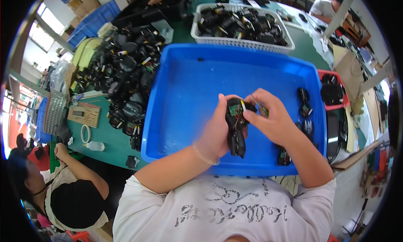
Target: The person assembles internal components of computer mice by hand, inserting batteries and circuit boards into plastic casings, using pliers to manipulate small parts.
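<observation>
My left hand (216,130) is wrapped around a black plastic device (236,135) with an exposed green circuit board and thin wires. It is held over a large blue tray (189,51). At the device's right side, my right hand (270,116) is closed, thumb and fingers pinched near the board. A bit of green and a thin dark line show between those fingers, too small to name. Along the tray's right side lie a few black devices (304,102), and another black part with a board (283,156) sits near its front right corner.
Left of the tray rises a heap of black devices (128,63). A white basket (252,46) of similar ones stands behind, and a red bin (345,100) to the right. A squeeze bottle (95,146) and white ring (85,134) lie near a co-worker's hand (61,151).
</observation>
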A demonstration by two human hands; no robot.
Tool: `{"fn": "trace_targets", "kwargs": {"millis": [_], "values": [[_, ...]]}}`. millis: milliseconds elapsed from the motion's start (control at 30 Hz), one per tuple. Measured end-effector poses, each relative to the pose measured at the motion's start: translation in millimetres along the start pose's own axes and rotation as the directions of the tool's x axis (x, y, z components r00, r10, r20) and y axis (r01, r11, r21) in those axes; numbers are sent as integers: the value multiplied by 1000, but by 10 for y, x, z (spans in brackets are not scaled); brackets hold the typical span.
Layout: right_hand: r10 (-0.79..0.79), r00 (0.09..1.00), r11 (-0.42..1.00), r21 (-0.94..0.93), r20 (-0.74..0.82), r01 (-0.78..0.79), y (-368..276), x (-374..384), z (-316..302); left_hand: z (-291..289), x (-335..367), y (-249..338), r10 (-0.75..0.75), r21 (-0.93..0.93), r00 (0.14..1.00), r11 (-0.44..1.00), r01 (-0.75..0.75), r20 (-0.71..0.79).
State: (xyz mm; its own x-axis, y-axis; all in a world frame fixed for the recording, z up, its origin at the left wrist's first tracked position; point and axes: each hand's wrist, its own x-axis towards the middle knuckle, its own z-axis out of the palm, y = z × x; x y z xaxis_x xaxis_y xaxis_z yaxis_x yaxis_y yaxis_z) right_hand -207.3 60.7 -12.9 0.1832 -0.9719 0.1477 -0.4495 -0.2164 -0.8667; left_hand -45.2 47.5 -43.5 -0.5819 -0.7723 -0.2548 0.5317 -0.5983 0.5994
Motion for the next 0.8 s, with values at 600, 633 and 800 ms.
{"fn": "trace_targets", "kwargs": {"millis": [600, 633, 800], "values": [[-489, 872, 700, -602, -13, 384, -227, -91, -242, 20, 55, 119, -90, 416, 971, 909, -10, 221], [-488, 873, 701, -602, -15, 382, -242, -98, -258, 8, 58, 130, -95, 454, 969, 891, -19, 227], [-529, 848, 686, -602, -27, 409, -255, -146, -301, -5, 44, 138, 0, 513, 972, 849, -123, 233]]}}
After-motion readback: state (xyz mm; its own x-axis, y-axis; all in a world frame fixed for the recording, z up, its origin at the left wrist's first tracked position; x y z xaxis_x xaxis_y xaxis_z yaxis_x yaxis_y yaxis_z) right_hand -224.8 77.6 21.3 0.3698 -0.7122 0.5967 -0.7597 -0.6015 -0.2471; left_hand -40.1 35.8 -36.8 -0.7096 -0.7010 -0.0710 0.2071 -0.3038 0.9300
